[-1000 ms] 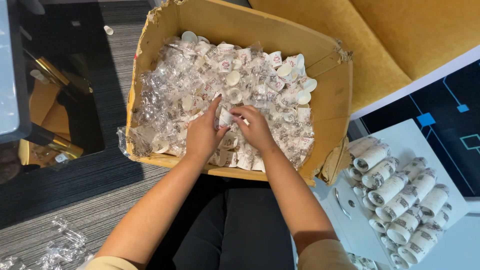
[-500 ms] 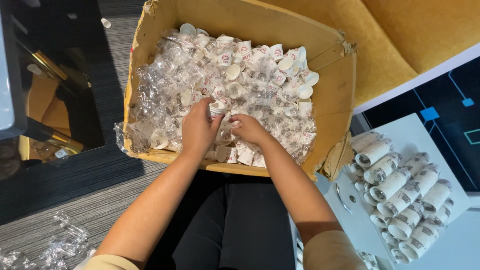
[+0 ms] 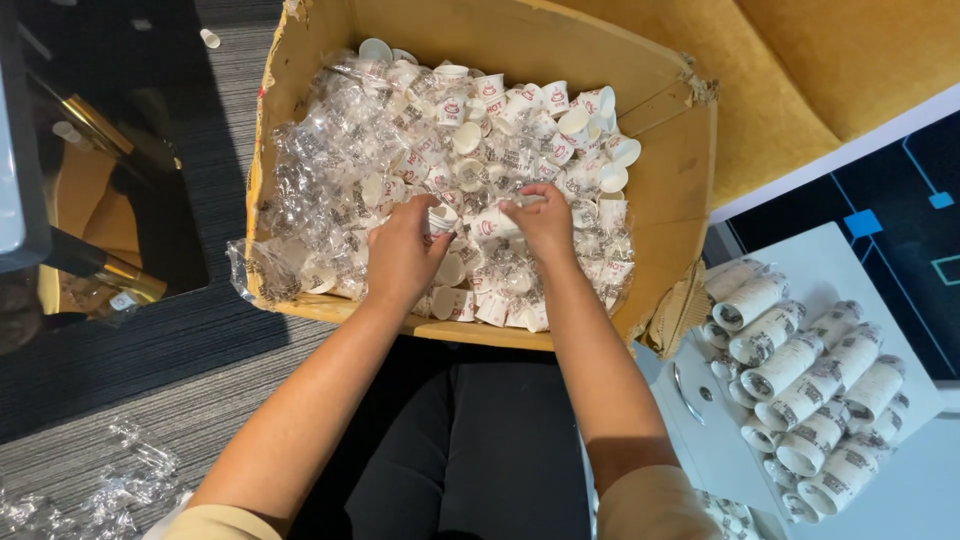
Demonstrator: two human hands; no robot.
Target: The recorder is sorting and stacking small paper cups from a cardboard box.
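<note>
The left hand [image 3: 403, 252] is pinching a paper cup [image 3: 441, 216]; the right hand [image 3: 541, 222] is closing on wrapped cups in the box [image 3: 680, 190], stacks [image 3: 810, 385] lying at four o'clock.

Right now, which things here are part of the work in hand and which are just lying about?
In hand: cardboard box; small paper cups in clear wrappers; left hand; right hand.

Lying about: stacked cup rolls on the white table; loose plastic wrappers on the floor; yellow sofa.

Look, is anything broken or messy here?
Yes. The cardboard box is torn at its right corner, one small cup lies alone on the floor, and crumpled clear wrappers are scattered on the carpet.
</note>
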